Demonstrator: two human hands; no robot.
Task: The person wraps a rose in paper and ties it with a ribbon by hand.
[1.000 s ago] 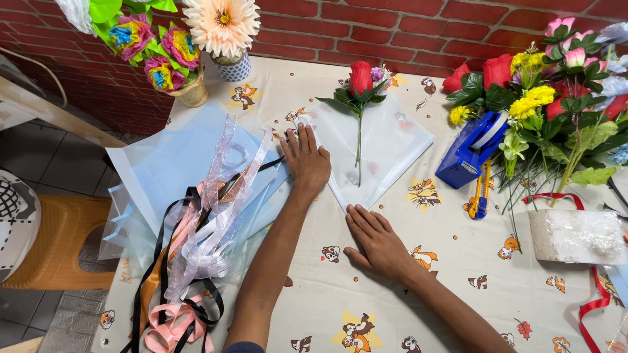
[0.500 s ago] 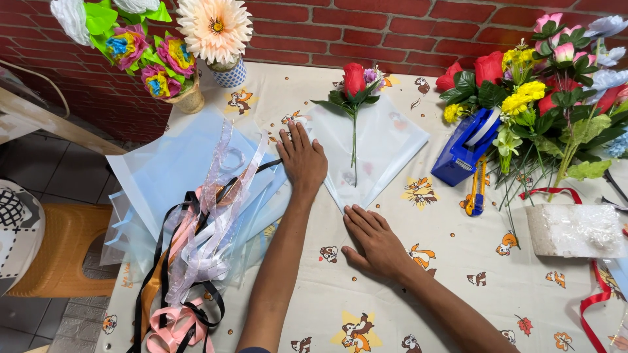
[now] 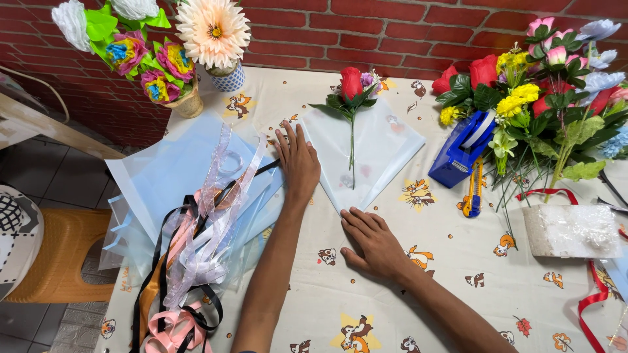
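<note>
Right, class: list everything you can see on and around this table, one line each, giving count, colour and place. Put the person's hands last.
rose: one, red, lying on the wrapping sheet at centre top
wrapping sheet: one, translucent white, diamond-shaped, table centre
stack of sheets: several, pale blue, left side
ribbons: a bundle, pink, black, sheer and tan, over the stack
paper flowers: a bunch, multicoloured, pot at top left
big daisy: one, peach, in a small patterned pot
tape dispenser: one, blue, right of the sheet
utility knife: one, yellow, below the dispenser
loose flowers: many, mixed colours, top right
left hand: flat, at the sheet's left edge
right hand: flat, by the sheet's bottom corner
</note>
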